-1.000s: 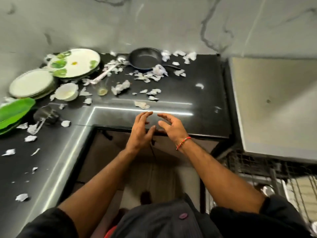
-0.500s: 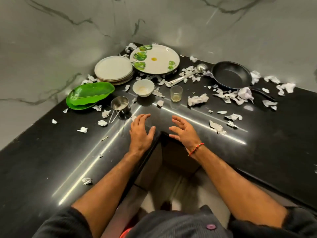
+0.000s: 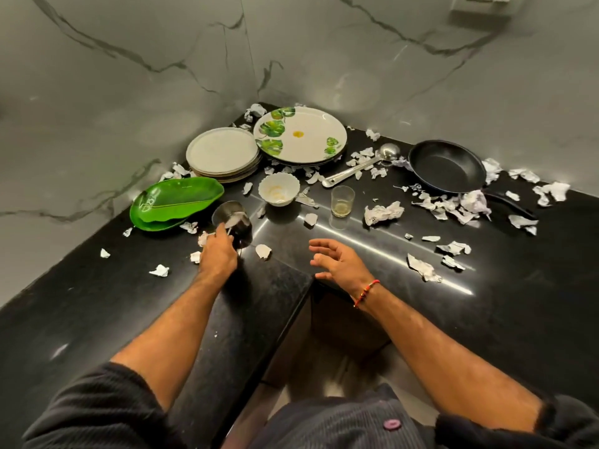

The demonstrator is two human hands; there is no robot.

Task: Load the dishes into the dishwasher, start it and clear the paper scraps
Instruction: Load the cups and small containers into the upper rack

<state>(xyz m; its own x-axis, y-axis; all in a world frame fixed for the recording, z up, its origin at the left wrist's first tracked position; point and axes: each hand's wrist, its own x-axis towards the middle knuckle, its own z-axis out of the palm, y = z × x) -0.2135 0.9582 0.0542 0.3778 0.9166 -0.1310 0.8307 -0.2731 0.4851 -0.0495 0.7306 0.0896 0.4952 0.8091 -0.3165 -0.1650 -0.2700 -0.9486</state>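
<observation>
The left hand [image 3: 219,251] holds a small steel cup [image 3: 234,222] just left of the frame's centre; its fingers are curled around the cup's handle side, and the cup is tilted, mouth toward the upper left, with a paper piece inside. The right hand [image 3: 340,264] hovers over the inner corner of the black bench [image 3: 486,303], fingers spread and relaxed, holding nothing.

Beside the cup, to the left, lies a green leaf-shaped dish [image 3: 175,202]. Above it in the frame is a stack of white plates [image 3: 223,153], and next to this a large plate with green leaf print [image 3: 301,136]. A small white bowl [image 3: 278,189] and a glass [image 3: 342,200] with a little yellowish liquid stand in the middle. A steel ladle [image 3: 359,166] lies between the printed plate and a black frying pan [image 3: 449,166] in the upper right. Paper scraps [image 3: 384,212] are scattered over the bench, most near the pan.
</observation>
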